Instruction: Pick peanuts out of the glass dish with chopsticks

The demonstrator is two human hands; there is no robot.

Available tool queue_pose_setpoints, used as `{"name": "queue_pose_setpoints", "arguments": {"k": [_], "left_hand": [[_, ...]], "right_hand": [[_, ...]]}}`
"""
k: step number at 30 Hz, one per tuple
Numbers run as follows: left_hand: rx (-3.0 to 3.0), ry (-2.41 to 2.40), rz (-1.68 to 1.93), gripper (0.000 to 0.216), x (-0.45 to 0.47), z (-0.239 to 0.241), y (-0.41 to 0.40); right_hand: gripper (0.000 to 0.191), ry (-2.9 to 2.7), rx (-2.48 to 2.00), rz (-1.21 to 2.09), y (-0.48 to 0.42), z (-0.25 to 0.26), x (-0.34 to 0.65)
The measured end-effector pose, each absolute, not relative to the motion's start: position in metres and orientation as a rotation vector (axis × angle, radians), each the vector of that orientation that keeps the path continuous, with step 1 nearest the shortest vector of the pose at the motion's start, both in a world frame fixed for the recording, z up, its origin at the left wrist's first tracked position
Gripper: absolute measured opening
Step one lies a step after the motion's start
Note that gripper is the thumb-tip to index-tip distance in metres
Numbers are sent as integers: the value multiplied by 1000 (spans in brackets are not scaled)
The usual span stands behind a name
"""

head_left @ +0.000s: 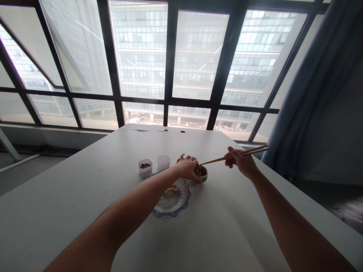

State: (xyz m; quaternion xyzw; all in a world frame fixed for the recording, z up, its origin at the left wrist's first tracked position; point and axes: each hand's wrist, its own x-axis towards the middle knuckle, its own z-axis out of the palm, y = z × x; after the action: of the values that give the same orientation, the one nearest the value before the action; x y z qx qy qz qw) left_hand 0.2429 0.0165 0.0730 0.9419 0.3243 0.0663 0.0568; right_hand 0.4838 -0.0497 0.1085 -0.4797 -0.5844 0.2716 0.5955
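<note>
My left hand (187,167) curls over the rim of a small brown bowl (202,174) with brownish food pieces in it, gripping it on the white table (85,196). My right hand (241,162) is closed on a pair of wooden chopsticks (227,157). Their tips point left and reach the bowl's opening. A clear glass plate (173,200) with a few pale pieces lies just in front of the bowl, partly under my left forearm.
Two small clear plastic cups stand left of the bowl: one (145,168) holds dark bits, the other (163,162) looks empty. Large windows with dark frames rise behind the table's far edge. A blue-grey curtain (320,94) hangs at the right.
</note>
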Motion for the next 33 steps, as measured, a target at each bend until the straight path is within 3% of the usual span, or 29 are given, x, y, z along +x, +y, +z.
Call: {"name": "queue_pose_setpoints", "arguments": {"k": [8, 14, 17, 24, 33], "left_hand": [[2819, 980, 275, 85, 218, 81, 20], [2739, 1136, 862, 45, 132, 89, 22], [2664, 1257, 1096, 38, 84, 83, 27], [2428, 1329, 1252, 50, 17, 47, 31], [2221, 1351, 1160, 72, 13, 14, 16]], "right_hand": [[53, -1343, -1032, 575, -58, 123, 463], [55, -1664, -1030, 809, -77, 129, 410], [55, -1939, -1088, 897, -89, 123, 382], [50, -2104, -1001, 690, -95, 98, 345], [48, -1974, -1026, 577, -98, 102, 350]]}}
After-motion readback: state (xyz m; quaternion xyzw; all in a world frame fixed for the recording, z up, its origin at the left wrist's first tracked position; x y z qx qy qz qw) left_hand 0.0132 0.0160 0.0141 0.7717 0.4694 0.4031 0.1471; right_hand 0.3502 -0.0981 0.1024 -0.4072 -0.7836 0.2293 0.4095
